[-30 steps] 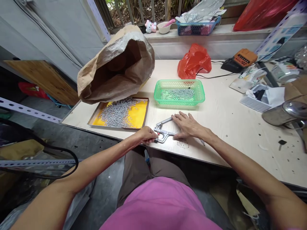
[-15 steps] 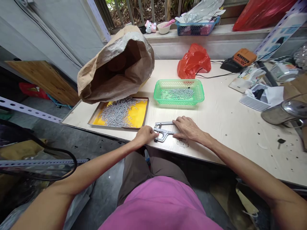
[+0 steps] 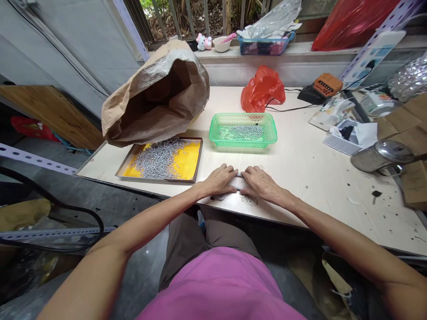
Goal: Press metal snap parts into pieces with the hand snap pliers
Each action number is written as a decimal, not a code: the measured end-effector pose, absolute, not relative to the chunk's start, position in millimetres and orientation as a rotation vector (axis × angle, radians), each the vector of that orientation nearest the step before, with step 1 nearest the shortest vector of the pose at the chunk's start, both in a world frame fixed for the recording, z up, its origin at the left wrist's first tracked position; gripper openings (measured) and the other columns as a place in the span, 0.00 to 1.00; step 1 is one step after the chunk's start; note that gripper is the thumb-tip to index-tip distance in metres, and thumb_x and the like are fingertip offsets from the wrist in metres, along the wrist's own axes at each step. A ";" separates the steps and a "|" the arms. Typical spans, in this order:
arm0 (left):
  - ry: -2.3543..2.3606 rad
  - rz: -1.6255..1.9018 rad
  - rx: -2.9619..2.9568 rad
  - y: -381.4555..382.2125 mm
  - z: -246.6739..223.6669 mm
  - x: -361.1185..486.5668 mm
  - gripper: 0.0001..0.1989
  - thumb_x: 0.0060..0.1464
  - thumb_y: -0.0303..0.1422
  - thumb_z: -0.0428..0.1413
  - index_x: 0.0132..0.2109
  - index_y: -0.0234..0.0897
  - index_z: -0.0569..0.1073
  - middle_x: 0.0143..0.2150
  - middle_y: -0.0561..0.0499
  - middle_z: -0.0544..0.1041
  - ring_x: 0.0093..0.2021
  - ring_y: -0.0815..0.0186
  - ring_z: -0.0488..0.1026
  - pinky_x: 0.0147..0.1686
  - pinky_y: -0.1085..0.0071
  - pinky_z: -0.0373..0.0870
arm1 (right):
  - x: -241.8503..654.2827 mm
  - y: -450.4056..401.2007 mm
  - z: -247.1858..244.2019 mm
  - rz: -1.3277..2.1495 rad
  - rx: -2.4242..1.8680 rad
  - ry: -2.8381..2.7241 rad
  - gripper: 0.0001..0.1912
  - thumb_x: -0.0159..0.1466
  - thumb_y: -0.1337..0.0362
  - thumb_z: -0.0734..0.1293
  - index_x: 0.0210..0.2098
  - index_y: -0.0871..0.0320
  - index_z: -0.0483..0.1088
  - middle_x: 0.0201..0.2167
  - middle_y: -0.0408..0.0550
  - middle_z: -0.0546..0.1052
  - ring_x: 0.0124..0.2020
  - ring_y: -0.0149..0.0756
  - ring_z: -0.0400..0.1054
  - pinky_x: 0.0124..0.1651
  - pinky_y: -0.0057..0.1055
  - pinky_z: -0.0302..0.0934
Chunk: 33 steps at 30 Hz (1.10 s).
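Grey metal hand pliers (image 3: 237, 182), which look like snap-fastener pliers, lie at the table's front edge, mostly hidden under my hands. My left hand (image 3: 220, 180) is wrapped over the head end of the pliers, its fingers curled round them. From the other side, my right hand (image 3: 259, 183) closes on the handles. Beyond my left forearm a shallow tray (image 3: 199, 162) with a yellow bottom holds a heap of small silver metal pieces (image 3: 156, 160). Past my hands stands a green plastic basket (image 3: 242, 144) with more such pieces inside.
A large brown paper sack (image 3: 150, 129) leans open over the tray's back edge. Behind the basket lie a red plastic bag (image 3: 262, 91) and an orange-black charger (image 3: 322, 87). On the right stand a grey box (image 3: 340, 141) and a metal pot (image 3: 380, 156).
My left hand has moved right and forward, from the head's tip to over the pliers, close to my right hand. My right hand still grips the handles. The view has shifted slightly.
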<state>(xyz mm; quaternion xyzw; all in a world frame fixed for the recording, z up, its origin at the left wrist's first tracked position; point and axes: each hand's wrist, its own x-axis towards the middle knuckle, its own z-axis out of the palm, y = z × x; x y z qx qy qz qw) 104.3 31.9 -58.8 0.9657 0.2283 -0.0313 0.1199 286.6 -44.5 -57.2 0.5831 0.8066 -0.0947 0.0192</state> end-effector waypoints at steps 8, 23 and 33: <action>0.666 -0.012 2.814 28.0 -65.5 111.1 0.16 0.61 0.42 0.52 0.39 0.31 0.73 0.39 0.44 0.72 0.43 0.60 0.66 0.41 0.67 0.64 | 275.9 -50.2 -49.8 -0.334 1.873 2.438 0.12 0.68 0.59 0.61 0.39 0.61 0.72 0.38 0.54 0.74 0.41 0.41 0.67 0.41 0.32 0.57; 0.821 0.318 2.899 -47.0 -90.8 102.3 0.12 0.65 0.26 0.44 0.50 0.34 0.69 0.50 0.43 0.72 0.51 0.59 0.67 0.58 0.56 0.59 | 318.4 -13.0 -70.4 -0.370 1.916 2.667 0.11 0.67 0.63 0.61 0.39 0.61 0.73 0.36 0.53 0.74 0.39 0.40 0.65 0.42 0.33 0.55; 0.895 0.385 2.774 -49.4 -106.0 110.1 0.15 0.62 0.22 0.44 0.50 0.31 0.71 0.44 0.43 0.76 0.47 0.58 0.71 0.53 0.58 0.67 | 240.1 9.4 -50.7 -0.265 1.444 2.907 0.11 0.65 0.63 0.63 0.43 0.53 0.76 0.42 0.52 0.73 0.44 0.41 0.60 0.43 0.35 0.51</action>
